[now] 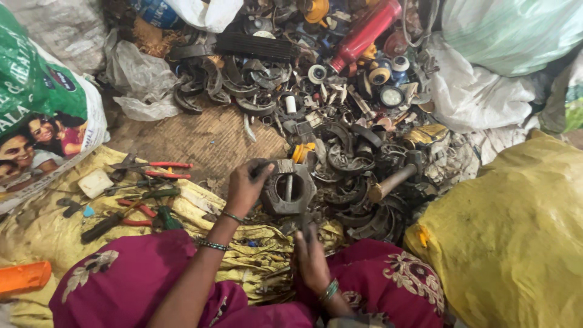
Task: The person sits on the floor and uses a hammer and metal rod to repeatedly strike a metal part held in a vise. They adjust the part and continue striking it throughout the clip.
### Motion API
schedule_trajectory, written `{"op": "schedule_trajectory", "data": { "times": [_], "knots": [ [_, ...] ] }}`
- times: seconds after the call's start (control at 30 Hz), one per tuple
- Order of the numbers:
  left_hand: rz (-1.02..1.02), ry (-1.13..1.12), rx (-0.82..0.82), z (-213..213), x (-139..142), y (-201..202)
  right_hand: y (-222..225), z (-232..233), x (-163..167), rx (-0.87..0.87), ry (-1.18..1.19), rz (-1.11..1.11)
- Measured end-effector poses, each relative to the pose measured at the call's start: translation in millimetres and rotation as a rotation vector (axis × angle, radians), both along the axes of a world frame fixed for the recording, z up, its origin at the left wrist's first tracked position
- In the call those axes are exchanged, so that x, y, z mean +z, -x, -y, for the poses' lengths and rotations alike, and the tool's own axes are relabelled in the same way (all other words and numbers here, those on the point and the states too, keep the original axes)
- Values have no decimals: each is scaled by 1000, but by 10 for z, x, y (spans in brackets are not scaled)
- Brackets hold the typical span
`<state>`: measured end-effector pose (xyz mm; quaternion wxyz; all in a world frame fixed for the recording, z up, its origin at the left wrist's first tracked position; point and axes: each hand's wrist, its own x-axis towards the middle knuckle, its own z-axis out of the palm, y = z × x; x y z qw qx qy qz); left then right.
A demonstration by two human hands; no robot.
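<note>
The left hand (246, 184) grips a grey hexagonal metal casing (288, 188) by its edge — the right hand (310, 258) closes around a dark tool (305, 223) beneath it, beside the scrap pile (340, 115).

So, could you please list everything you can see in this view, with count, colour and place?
hexagonal part: one, grey, centre, held
scrap pile: many dark pieces, upper centre
red bottle: one, red, top
pliers: one pair, red handles, left
screwdriver: one, green handle, left
hammer: one, dark head, right of centre
yellow sack: one, right
printed sack: one, green and white, left
orange item: one, lower left
left hand: grips the part's left edge
right hand: below the part, contents unclear
</note>
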<state>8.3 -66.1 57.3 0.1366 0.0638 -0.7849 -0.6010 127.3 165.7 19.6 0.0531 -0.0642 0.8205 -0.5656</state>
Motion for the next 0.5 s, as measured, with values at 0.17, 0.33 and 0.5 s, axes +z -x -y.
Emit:
{"op": "schedule_trajectory", "data": {
  "times": [0.17, 0.33, 0.5],
  "knots": [
    [-26, 53, 31, -46, 28, 10, 97, -15, 259, -79, 35, 492],
    [45, 67, 46, -100, 17, -4, -78, -303, 921, -256, 606, 158],
    [-14, 83, 42, -167, -12, 10, 160, -642, 596, 186, 1080, -327]
  ]
}}
